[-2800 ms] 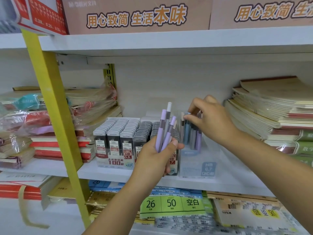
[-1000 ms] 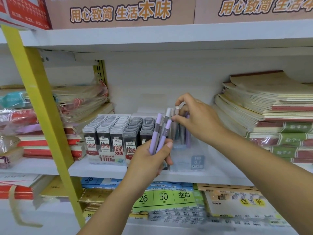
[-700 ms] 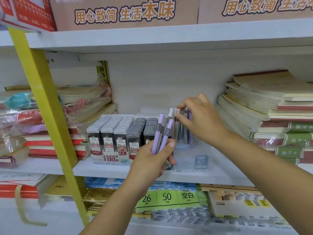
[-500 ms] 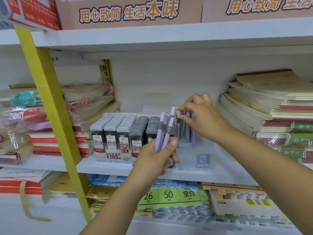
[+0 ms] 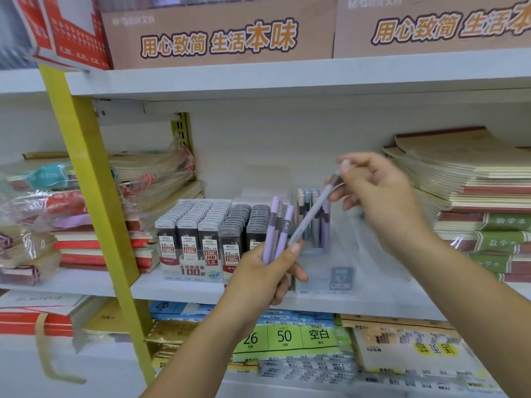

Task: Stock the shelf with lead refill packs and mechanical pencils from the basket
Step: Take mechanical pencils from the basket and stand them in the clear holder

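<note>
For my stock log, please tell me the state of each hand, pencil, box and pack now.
left hand, grips the purple pencils
right hand, pinches the grey pencil
purple pencils, upright in a bunch
grey pencil, tilted
clear box, partly filled
lead refill packs, standing in rows

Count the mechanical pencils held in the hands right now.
3. In the left hand: one purple plastic mechanical pencil and a second purple pencil beside it. Pinched in the right hand: a slanted grey white-capped mechanical pencil. Another may hide between the purple ones.

White shelf (image 5: 184,285), lead refill packs (image 5: 201,234), clear pencil box (image 5: 330,271) (frosted), notebook stacks (image 5: 471,202)
</note>
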The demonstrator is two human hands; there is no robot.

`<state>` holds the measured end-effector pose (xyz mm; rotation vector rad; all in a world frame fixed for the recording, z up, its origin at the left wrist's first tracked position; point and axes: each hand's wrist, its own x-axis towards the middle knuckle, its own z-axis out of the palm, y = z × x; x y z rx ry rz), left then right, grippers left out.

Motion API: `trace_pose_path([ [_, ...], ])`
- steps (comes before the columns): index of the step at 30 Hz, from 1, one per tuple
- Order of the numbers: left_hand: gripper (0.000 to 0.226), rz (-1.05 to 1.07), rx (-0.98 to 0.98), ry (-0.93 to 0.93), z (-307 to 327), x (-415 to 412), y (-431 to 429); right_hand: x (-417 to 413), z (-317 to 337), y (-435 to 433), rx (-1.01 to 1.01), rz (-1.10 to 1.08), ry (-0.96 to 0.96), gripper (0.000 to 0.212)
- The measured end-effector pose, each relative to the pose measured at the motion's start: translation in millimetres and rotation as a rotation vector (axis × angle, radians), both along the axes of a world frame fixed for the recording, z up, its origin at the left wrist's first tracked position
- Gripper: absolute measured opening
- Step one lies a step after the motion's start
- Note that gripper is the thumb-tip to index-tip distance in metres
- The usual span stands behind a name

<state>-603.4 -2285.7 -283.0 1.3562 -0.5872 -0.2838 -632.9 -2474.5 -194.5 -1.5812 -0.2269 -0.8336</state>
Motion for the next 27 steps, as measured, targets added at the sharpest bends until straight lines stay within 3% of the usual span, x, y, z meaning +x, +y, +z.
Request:
trace_pose_path([
  [3, 0.010, 0.098, 0.013, -0.012, -2, 3, 1, -6, 8, -22, -0.129, -0.142, -0.113, 0.011],
  [7, 0.013, 0.151, 0.035, -0.015, 0, 2, -4, -2, -4, -25, -0.439, -0.215, -0.014, 0.017],
  [11, 0.026, 0.142, 0.013, 0.019, -1, 2, -9, 5, -20, -18, -0.691, -0.280, 0.083, 0.006],
  [20, 0.018, 0.130, 0.031, 0.008, -4, 4, -8, 13, -20, -16, -0.663, -0.266, 0.105, 0.011],
  [24, 0.012, 0.117, 0.044, 0.007, -5, 5, -6, 20, -24, -14, -0.742, -0.362, 0.073, 0.019],
  [27, 0.008, 0.088, 0.032, 0.002, -3, 4, -4, 25, -30, -16, -0.918, -0.475, 0.040, 0.016],
])
